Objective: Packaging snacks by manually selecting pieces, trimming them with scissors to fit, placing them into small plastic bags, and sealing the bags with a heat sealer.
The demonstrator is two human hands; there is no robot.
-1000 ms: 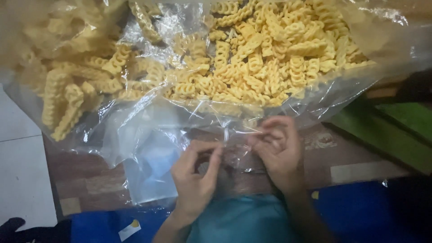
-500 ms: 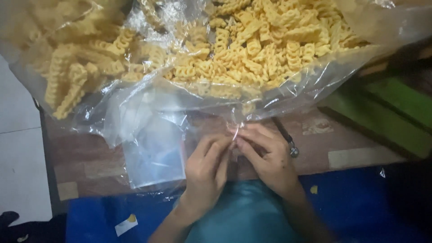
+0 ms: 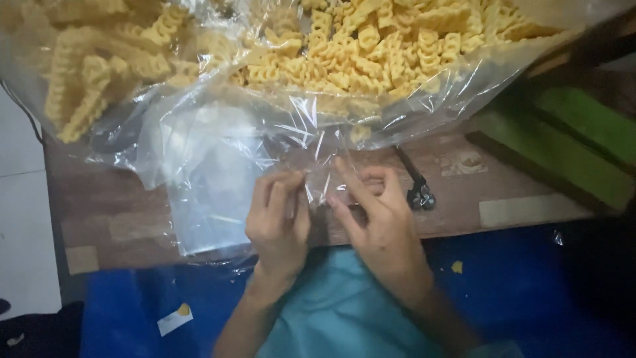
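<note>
My left hand (image 3: pixel 278 215) and my right hand (image 3: pixel 374 212) meet over the wooden board (image 3: pixel 119 212), both pinching a small clear plastic bag (image 3: pixel 318 176) between the fingertips. The little bag is crumpled and see-through; whether anything is inside it cannot be seen. Just beyond the hands lies a big clear plastic sheet (image 3: pixel 218 126) heaped with yellow wavy crackers (image 3: pixel 358 53). A flat stack of empty clear bags (image 3: pixel 212 199) lies left of my left hand.
A black tool (image 3: pixel 416 185) lies on the board right of my right hand. A green box (image 3: pixel 563 146) stands at the right. Blue cloth (image 3: pixel 530 298) and a teal garment (image 3: pixel 331 311) are below the board's near edge. White floor (image 3: pixel 20 219) shows at left.
The view has shifted, so the cracker heap sits higher in frame. Both hands stay together on the small bag, with the fingers working at it.
</note>
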